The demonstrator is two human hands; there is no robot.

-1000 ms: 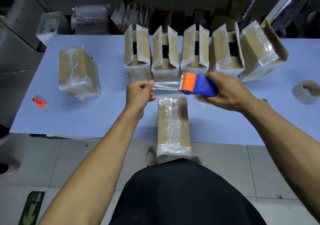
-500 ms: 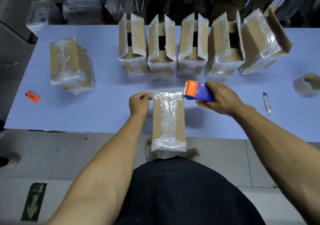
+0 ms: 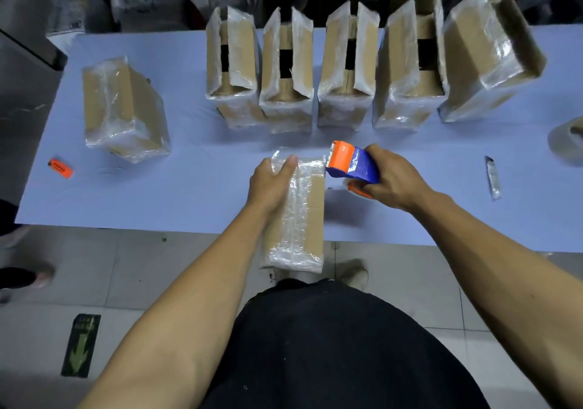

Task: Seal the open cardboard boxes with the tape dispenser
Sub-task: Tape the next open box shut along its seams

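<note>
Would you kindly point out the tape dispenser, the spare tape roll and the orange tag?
tape dispenser (image 3: pixel 362 169), head view, blue body.
spare tape roll (image 3: pixel 564 139), head view, outer side.
orange tag (image 3: pixel 61 168), head view, top face.

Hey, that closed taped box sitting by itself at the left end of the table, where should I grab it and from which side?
Probably take the closed box across its narrow width, fingers on the two long side faces, coming down from above. It lies flat with its long axis running away from you and bare table on every side, so both faces are reachable. The glossy tape wrap may be slippery, so grip firmly at mid-length.
</note>
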